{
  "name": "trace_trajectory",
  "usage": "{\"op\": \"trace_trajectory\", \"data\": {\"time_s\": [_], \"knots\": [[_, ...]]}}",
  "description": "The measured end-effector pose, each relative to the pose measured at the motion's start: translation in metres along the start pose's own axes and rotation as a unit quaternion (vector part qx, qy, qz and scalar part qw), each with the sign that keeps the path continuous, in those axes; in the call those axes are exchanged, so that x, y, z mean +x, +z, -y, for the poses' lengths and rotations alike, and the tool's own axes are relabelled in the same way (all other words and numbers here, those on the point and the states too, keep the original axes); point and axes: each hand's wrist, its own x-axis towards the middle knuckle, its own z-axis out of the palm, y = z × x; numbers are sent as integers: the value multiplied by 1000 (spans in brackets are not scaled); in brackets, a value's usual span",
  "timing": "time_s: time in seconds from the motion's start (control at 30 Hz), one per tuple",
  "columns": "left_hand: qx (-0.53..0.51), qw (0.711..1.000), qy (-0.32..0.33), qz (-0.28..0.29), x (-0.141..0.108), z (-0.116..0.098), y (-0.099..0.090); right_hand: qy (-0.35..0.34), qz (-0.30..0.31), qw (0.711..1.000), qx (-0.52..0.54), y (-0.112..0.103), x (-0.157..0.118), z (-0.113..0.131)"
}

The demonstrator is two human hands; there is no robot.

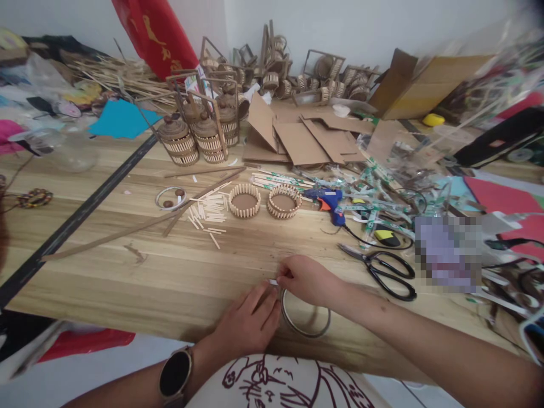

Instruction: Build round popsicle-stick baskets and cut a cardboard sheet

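Hands together at the near edge. Left hand (250, 317) lies low, fingers extended against the upper left of a thin ring (308, 335), probably to steady it; fingers hide whether it grips. Right hand (304, 277) pinches a small white strip (272, 281) at that same spot, seemingly for fine control. Ring sits in front of the body, below the right hand; cannot tell if it rests fully flat.

Scissors (382, 272) lie open-handled beyond the right forearm, glue gun (329, 201) farther on; both likely parked for easy reach. Two stick-walled cups (244, 213) stand side by side near loose short sticks (208, 209), perhaps keeping parts grouped.

Tabletop (170, 283) is pale, striped wood, crossed at left by a dark band (76, 226). Lidded baskets (210, 139) stand behind, beside cardboard sheets (301, 141). Clutter crowds both sides; a plain pale wall (276, 14) closes the back.
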Motion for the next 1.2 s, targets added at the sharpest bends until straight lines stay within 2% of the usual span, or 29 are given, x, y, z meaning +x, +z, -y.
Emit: {"op": "trace_trajectory", "data": {"time_s": [0.07,0.27,0.47,0.67,0.97,1.2], "knots": [[1,1000,1,-11,1,0,1,3,3,1000,-4,0,1,0],[-8,1000,20,9,-2,1,6,4,17,1000,-2,-3,3,1],[-19,1000,-15,-6,6,1,1,3,50,998,45,-10,6,-3],[-16,999,-2,45,5,2,-1,28,81,990,109,-13,2,-7],[22,1000,-4,5,11,1,-4,36,82,989,122,-20,-3,-23],[24,1000,-4,-2,11,1,-4,48,95,989,100,-20,-2,-19]]}}
